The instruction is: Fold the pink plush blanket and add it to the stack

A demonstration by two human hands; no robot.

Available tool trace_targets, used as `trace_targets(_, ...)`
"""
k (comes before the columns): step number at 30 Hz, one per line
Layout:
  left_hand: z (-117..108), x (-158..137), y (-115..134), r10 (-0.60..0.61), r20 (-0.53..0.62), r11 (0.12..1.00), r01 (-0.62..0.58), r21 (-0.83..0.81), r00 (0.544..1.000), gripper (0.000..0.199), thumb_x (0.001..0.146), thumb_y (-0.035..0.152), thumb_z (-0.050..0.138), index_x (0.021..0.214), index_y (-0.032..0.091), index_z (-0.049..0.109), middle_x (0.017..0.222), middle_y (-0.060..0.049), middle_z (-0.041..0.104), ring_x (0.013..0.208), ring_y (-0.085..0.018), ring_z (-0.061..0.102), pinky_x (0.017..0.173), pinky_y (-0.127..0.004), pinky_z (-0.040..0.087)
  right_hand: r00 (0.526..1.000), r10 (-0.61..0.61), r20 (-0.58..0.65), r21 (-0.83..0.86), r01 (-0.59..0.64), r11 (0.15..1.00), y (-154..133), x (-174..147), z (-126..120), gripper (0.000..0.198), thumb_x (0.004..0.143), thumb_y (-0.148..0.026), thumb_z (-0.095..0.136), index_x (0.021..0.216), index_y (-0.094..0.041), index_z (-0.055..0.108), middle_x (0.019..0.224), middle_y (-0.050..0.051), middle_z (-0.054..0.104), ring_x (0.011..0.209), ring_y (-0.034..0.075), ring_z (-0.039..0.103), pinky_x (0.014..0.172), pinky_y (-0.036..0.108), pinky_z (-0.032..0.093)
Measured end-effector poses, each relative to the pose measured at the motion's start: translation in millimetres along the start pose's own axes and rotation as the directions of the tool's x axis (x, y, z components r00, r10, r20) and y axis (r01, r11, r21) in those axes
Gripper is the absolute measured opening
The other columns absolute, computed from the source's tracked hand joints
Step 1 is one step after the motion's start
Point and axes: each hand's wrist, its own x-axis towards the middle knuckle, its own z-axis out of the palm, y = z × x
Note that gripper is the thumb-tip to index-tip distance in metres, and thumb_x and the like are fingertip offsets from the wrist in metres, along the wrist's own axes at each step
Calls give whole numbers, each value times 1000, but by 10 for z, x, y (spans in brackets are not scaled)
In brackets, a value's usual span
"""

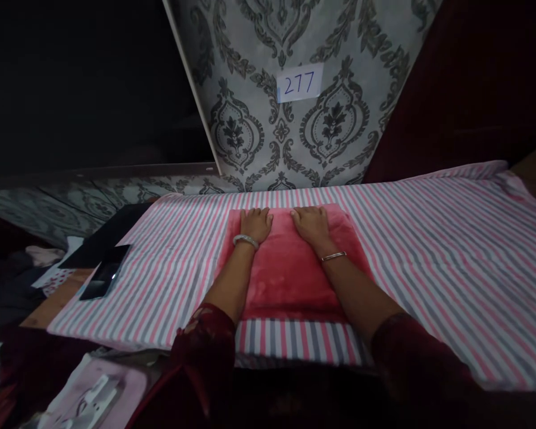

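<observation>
Two hands lie flat on a red cloth (290, 268). The left hand (255, 224) and the right hand (311, 223) sit side by side near the far edge of the cloth, fingers spread out and holding nothing. The cloth is folded and rests in the middle of a striped sheet (429, 250). A phone (102, 280) lies at the sheet's left edge. A paper (300, 83) on the wall reads 277.
</observation>
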Motion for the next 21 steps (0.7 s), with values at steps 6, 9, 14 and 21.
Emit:
trace_targets(6,33,16,11,-11,5,1000,11,-1,1000,48,106,37,33,145,17,55,139,-16,64,132,-32,53,119,-56,23,1000,-1,18,11,0,1000,27,40,26,50,107,-40,30,121,-16,72,124,17,72,117,31,61,105,45,28)
trace_targets(9,26,5,20,-23,32,1000,23,-8,999,47,106,37,33,144,19,55,140,-15,63,133,-30,52,119,-55,24,1000,9,27,5,-9,1000,19,31,16,49,107,-39,30,121,-17,72,124,17,72,117,32,61,103,45,31)
trace_targets(14,24,-2,8,-31,28,999,32,-34,999,47,106,38,34,143,19,57,140,-15,64,134,-31,51,120,-56,24,1000,16,17,-6,-16,1000,6,6,9,48,106,-38,31,121,-18,72,123,16,73,116,31,62,101,44,33)
trace_targets(21,-18,-26,31,-60,-27,998,60,5,998,49,105,42,34,136,17,62,133,-17,67,131,-32,53,121,-57,19,996,-1,91,-6,2,1000,-7,27,-71,51,107,-38,27,123,-16,71,126,17,72,118,30,62,103,45,33)
